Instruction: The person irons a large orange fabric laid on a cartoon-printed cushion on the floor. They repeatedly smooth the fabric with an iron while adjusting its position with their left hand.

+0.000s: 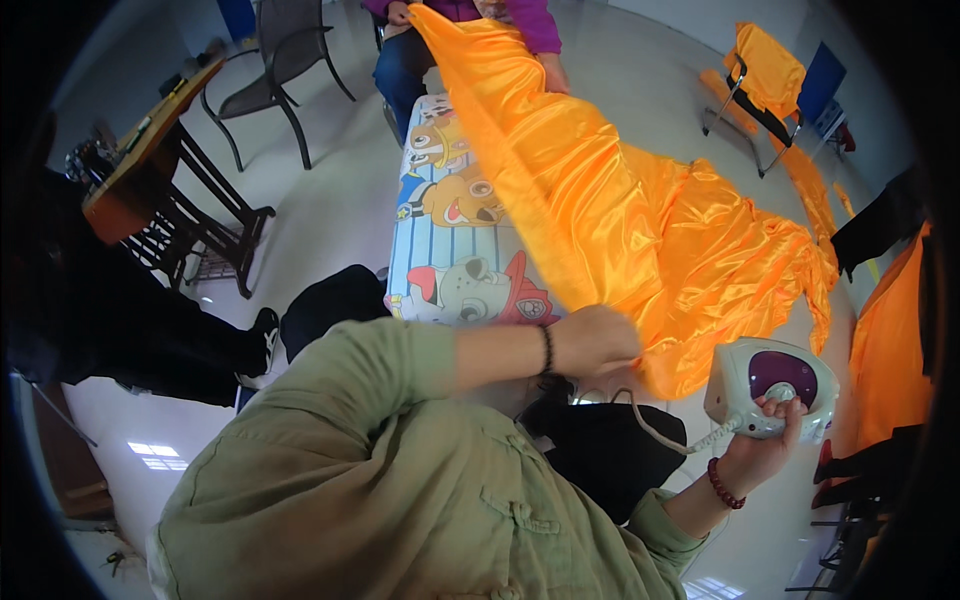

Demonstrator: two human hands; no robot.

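My right hand [776, 439] grips the handle of a pale electric iron [724, 375] with a purple panel and dial, held up to the right of the cloth. From the iron a cord with a ribbed sleeve [712, 439] runs down toward my lap. Reaching across my body, my left hand [596, 341] is closed at the near edge of a shiny orange satin cloth [577, 195]; motion blurs it and its fingertips are partly hidden. The cloth lies in folds over a long padded board [435, 251] with a cartoon-dog cover and hangs off its right side.
At the board's far end, a seated person's hands [553, 73] [399, 13] touch the cloth. A treadle sewing table [150, 142] and a chair [251, 97] stand left, near a person's dark-clad leg [180, 330]. Another chair, right, bears orange cloth [765, 67].
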